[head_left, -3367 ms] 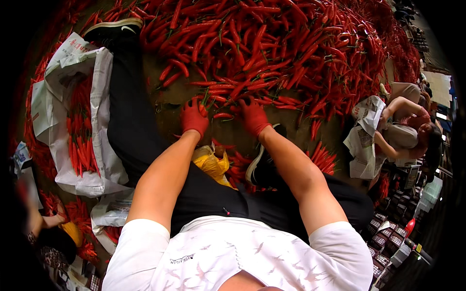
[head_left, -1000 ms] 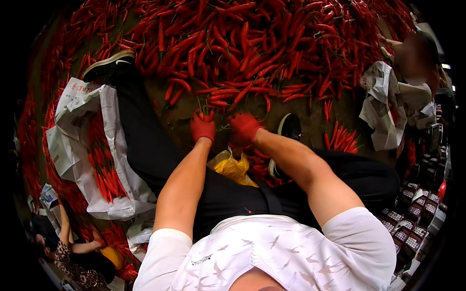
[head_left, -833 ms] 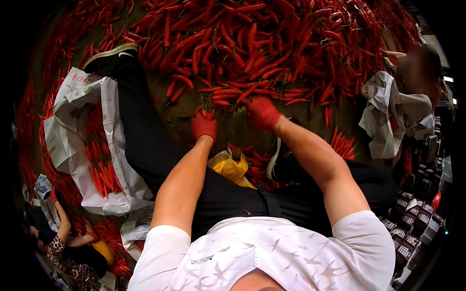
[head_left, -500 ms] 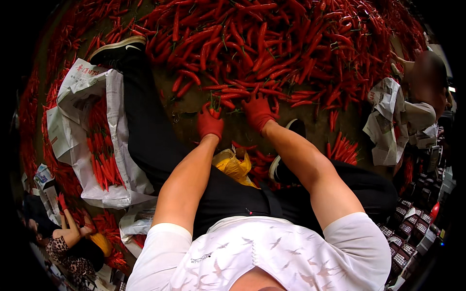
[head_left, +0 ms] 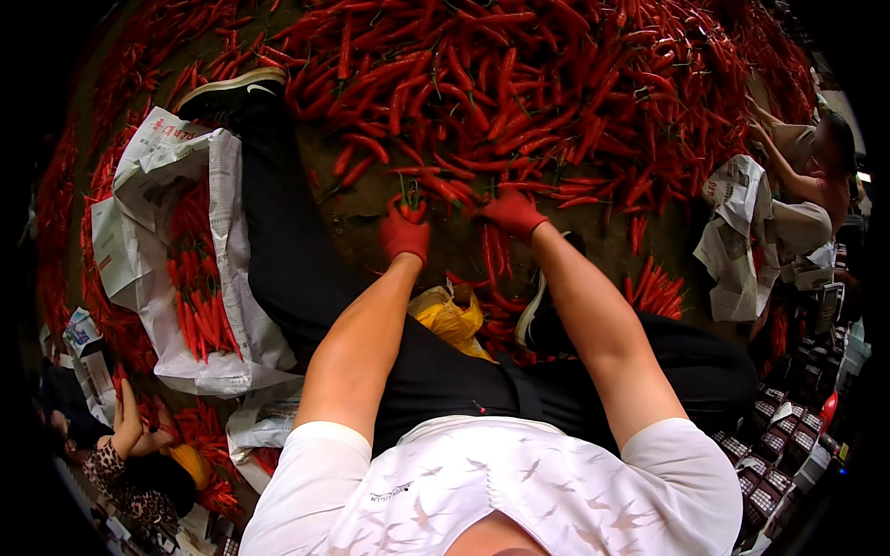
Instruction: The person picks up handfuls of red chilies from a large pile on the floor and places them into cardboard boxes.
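Both my hands wear red gloves. My left hand (head_left: 404, 233) is closed around a few red chili peppers, whose green stems (head_left: 410, 193) stick up from the fist. To its right, my right hand (head_left: 515, 214) grips several chili peppers (head_left: 496, 252), which hang down below the fingers toward my lap. Just beyond both hands lies the near edge of a big heap of red chili peppers (head_left: 519, 102), spread over the ground. The glove hides the upper ends of the peppers in my right hand.
Left of my stretched leg (head_left: 287, 195) stands a newspaper-lined container (head_left: 222, 185) with bundled chilies (head_left: 197, 306). A yellow bag (head_left: 450, 320) lies between my legs. Further chilies (head_left: 656, 289) rest by my right knee. Co-workers sit at the right (head_left: 802, 176) and lower left (head_left: 139, 463).
My right hand has drawn back from the heap's edge, turned, and now has chili peppers hanging from it. My left hand stays nearly in place. The co-worker at right has shifted posture.
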A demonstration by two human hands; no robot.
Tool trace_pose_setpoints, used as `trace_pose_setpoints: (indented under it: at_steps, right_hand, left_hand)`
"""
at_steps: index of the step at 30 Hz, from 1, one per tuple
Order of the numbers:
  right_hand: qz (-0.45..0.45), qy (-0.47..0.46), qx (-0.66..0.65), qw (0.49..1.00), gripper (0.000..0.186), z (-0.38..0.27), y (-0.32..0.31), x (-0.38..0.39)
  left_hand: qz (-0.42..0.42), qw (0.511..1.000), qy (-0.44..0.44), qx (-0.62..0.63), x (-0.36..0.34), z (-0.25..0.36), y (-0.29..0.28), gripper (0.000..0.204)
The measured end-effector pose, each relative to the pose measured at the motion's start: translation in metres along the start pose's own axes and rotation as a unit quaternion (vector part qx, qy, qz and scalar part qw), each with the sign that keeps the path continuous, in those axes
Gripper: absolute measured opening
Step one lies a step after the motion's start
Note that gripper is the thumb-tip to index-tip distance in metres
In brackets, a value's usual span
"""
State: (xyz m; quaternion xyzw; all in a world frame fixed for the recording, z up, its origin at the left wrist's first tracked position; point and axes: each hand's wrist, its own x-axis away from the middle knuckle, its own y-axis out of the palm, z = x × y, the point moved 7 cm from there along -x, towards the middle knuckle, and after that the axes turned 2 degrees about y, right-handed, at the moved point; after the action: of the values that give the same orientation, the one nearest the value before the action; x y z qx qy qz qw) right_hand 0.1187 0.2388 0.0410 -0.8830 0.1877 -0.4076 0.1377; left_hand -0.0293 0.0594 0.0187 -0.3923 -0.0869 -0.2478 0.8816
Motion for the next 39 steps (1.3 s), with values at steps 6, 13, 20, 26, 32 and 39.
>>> trace_pose_setpoints:
  at_steps: [6, 13, 20, 26, 32, 39]
  right_hand:
    - [-0.097, 0.075, -0.296, 0.947, 0.025, 0.003, 0.019, -0.008]
    - [0.163, 0.0, -0.349, 0.923, 0.036, -0.006, 0.066, -0.011]
    - [0.229, 0.041, -0.313, 0.921, 0.053, -0.009, 0.083, -0.009]
    - [0.216, 0.055, -0.144, 0.964, 0.057, -0.016, 0.064, 0.001]
    - [0.355, -0.101, -0.063, 0.927, 0.055, -0.063, 0.031, 0.009]
    - [0.306, -0.082, -0.138, 0.938, 0.046, -0.03, 0.028, -0.011]
  left_hand:
    - [0.06, 0.969, 0.031, 0.237, -0.023, -0.065, 0.028, 0.062]
    - [-0.057, 0.954, -0.098, 0.277, -0.002, -0.06, 0.035, 0.049]
    - [-0.323, 0.714, -0.293, 0.547, 0.039, -0.052, 0.073, 0.028]
    - [-0.464, 0.573, -0.281, 0.614, 0.069, 0.017, 0.051, 0.021]
    - [-0.449, 0.609, -0.163, 0.633, 0.028, -0.004, 0.071, 0.022]
    - [-0.344, 0.694, -0.17, 0.609, 0.016, -0.012, 0.098, 0.029]
